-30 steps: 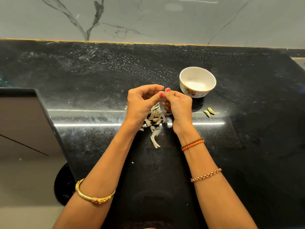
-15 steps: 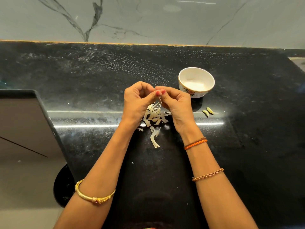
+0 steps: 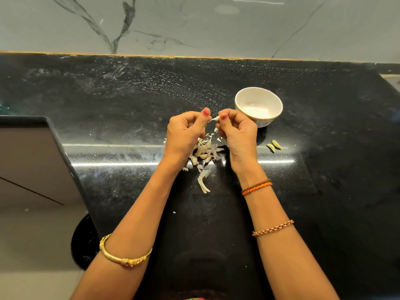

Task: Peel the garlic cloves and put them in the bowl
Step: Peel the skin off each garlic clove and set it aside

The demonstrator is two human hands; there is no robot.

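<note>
Currently both hands are raised over the middle of the black granite counter point(image 3: 129, 109), knuckles toward the camera and fingers curled. The right hand point(image 3: 238, 133) pinches a pale garlic clove point(image 3: 214, 119) between thumb and fingers; only the clove's tip shows, projecting toward the left hand. The left hand point(image 3: 185, 133) has its fingers curled inward with the thumb raised just beside that tip; whether it touches the clove or holds a shred of skin cannot be determined. The two hands stand close together with a narrow gap between them.

Directly beneath the hands a heap of garlic skins point(image 3: 204, 151) lies on the counter, with one longer strip point(image 3: 203, 182) trailing toward the near edge. A white ceramic bowl point(image 3: 258, 92) with a decorated outer wall stands upright just beyond the right hand, toward the far edge; what its pale interior contains cannot be told. Two small greenish pieces point(image 3: 273, 146) lie side by side on the counter to the right of the right hand, apart from the bowl.

A gold bangle point(image 3: 123, 255) circles the left forearm. An orange thread band point(image 3: 256, 187) and a beaded bracelet point(image 3: 273, 228) circle the right forearm. A marble-patterned wall point(image 3: 216, 27) rises behind the counter's far edge.
</note>
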